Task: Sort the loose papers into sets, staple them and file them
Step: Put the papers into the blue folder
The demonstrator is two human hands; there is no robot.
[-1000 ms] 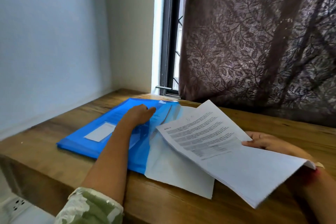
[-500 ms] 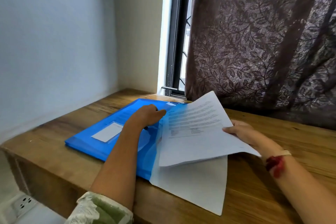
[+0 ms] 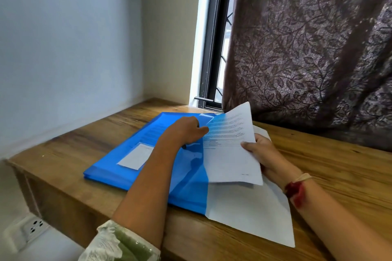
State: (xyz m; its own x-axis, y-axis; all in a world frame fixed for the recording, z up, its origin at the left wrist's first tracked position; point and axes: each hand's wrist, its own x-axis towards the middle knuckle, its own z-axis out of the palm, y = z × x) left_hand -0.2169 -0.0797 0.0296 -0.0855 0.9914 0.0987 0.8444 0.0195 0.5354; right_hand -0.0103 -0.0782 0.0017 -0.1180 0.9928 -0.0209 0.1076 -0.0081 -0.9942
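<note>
Papers (image 3: 230,159), long axis toward window (image 3: 213,48) (tilted)

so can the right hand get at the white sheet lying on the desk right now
Probably not straight away: the right hand grips the printed set, which hangs over the white sheet. The sheet lies just below, nothing else on its bare part, so freeing the fingers should be enough.

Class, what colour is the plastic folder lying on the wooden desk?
Bright blue. The plastic folder shows best in the head view.
</note>
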